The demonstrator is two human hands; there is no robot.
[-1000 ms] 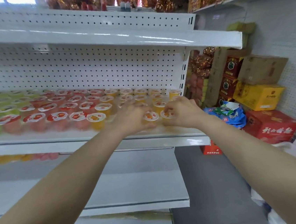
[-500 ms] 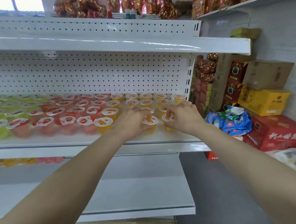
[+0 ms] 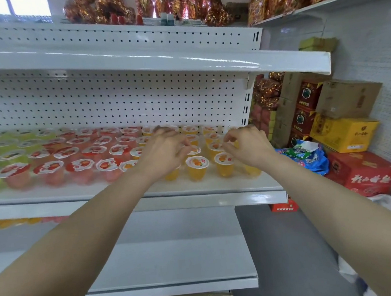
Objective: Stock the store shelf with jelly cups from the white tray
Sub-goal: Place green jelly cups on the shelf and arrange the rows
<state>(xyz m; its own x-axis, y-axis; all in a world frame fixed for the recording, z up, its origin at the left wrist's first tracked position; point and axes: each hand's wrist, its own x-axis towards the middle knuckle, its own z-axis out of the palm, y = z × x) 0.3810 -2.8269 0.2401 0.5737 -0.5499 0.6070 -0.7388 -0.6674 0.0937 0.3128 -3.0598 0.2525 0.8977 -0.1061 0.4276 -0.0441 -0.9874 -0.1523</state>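
Fingers over second-row jelly cups

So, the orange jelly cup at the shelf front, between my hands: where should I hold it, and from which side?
Probably by the wide rim under the lid of the orange jelly cup, coming from above and the front. It stands upright and narrows downward, so fingers catch under the rim. A neighbour cup stands close at its right, while the shelf edge in front is open.
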